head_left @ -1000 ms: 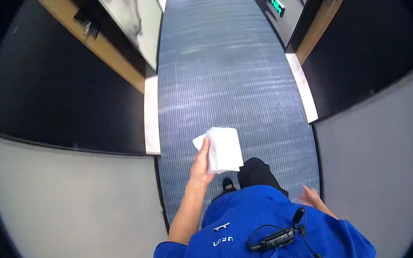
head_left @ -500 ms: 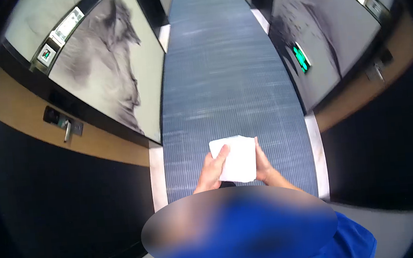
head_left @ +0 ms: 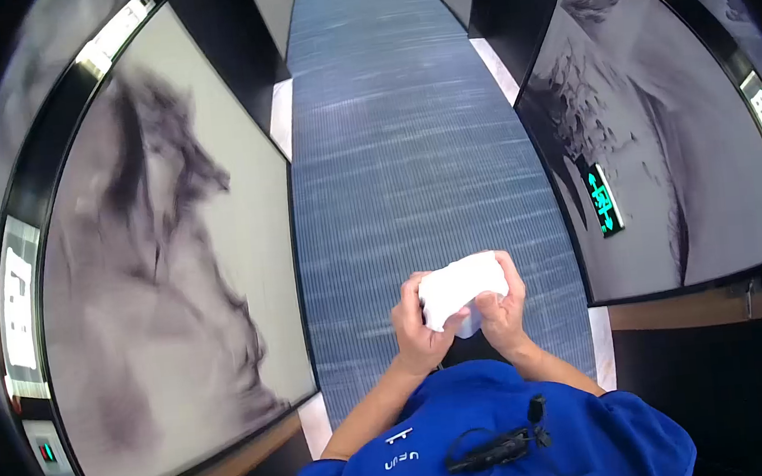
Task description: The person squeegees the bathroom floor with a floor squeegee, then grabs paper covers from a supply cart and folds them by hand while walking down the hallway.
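Note:
A stack of white sheets or cloths (head_left: 462, 287) is held between both hands in front of the blue shirt (head_left: 478, 420). My left hand (head_left: 417, 324) wraps round its left side, the thumb at the lower edge. On the right side, my right hand (head_left: 507, 307) has its fingers over the edge and its thumb at the bottom. The stack looks bent, and a paler part hangs below it between the thumbs. A black clip-on device (head_left: 490, 451) with a cord is on the shirt.
A blue-grey striped carpet (head_left: 391, 146) runs ahead along a corridor. Large pictures cover the left wall (head_left: 156, 258) and right wall (head_left: 663, 141). A green exit sign (head_left: 604, 200) sticks out at the right. Dark doors with handles stand at both lower sides.
My right hand has come up from beside the body to the stack, which both hands now grip and bend. The corridor has slid back past the camera, bringing the wall pictures and exit sign nearer.

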A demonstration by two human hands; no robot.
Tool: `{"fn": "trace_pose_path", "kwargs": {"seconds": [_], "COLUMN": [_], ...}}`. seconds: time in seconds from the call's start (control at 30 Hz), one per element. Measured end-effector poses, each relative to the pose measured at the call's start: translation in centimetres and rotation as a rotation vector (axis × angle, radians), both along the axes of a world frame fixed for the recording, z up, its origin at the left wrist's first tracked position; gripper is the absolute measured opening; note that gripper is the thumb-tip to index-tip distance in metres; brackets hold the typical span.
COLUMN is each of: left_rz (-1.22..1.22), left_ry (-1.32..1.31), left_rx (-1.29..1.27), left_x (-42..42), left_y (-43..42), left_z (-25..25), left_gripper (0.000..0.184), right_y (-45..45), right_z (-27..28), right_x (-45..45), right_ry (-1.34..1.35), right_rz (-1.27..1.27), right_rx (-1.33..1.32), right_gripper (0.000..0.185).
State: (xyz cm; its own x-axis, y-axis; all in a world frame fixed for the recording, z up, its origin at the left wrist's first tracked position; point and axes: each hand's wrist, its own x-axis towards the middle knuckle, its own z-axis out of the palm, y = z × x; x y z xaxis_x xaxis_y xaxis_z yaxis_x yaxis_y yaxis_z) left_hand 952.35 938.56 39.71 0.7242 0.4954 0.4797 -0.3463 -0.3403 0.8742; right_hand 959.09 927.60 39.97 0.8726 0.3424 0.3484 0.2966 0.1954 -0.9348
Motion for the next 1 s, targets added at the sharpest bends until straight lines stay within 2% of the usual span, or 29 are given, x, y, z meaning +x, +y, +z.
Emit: {"fn": "trace_pose_path", "kwargs": {"seconds": [0.03, 0.17, 0.3, 0.33, 0.37, 0.43, 0.57, 0.6, 0.63, 0.7, 0.73, 0.83, 0.97, 1.0], "left_rz": [-0.034, -0.167, 0.009, 0.001, -0.043, 0.022, -0.236, -0.359, -0.373, -0.417, -0.414, -0.626, -0.730, -0.705], "left_ry": [-0.066, -0.016, 0.136, 0.120, 0.105, 0.010, -0.038, -0.057, -0.037, 0.014, 0.008, -0.023, 0.008, 0.068], "left_rx": [-0.064, -0.146, -0.071, -0.230, -0.330, -0.594, -1.701, -1.835, -1.822, -1.792, -1.831, -1.709, -1.802, -1.752], "left_x": [3.3, 17.5, 31.8, 34.4, 37.3, 43.5, 55.0, 58.7, 62.1, 68.8, 72.6, 82.8, 95.5, 98.7], "left_y": [2.3, 12.6, 24.0, 26.5, 29.8, 35.5, 46.7, 48.9, 51.2, 56.4, 59.3, 67.2, 75.6, 77.7], "left_z": [0.2, -0.5, 0.0, 0.8, 1.0, 1.0, -2.3, -3.7, -5.0, -4.3, -3.2, -1.3, 0.1, 0.4], "left_gripper": [0.057, 0.072, 0.079, 0.079, 0.079, 0.082, 0.089, 0.095, 0.096, 0.096, 0.083, 0.081, 0.084, 0.088], "right_y": [2.5, 12.5, 23.5, 26.1, 29.8, 35.5, 46.7, 49.3, 52.1, 57.3, 60.2, 67.1, 75.1, 76.7], "right_z": [-0.1, -1.7, -0.7, 0.3, 0.3, 1.5, 0.2, -0.5, -1.2, -2.5, -2.6, -1.2, 0.1, 0.4], "right_x": [3.3, 18.9, 33.4, 36.2, 39.4, 45.9, 59.4, 62.6, 65.7, 71.2, 74.8, 83.8, 96.7, 99.8], "right_ry": [-0.054, -0.246, -0.278, -0.187, -0.031, 0.023, -0.075, -0.108, -0.144, -0.222, -0.278, -0.321, -0.230, -0.194], "right_rz": [-0.006, 0.020, 0.056, 0.039, 0.071, 0.010, 0.009, 0.008, -0.001, 0.013, 0.019, -0.087, -0.084, -0.077], "right_rx": [0.022, 0.100, 0.047, -0.025, 0.085, 0.091, 0.144, 0.129, 0.116, 0.022, -0.018, -0.088, -0.001, -0.016], "right_gripper": [0.063, 0.060, 0.060, 0.060, 0.060, 0.061, 0.061, 0.061, 0.061, 0.062, 0.063, 0.068, 0.072, 0.073]}}
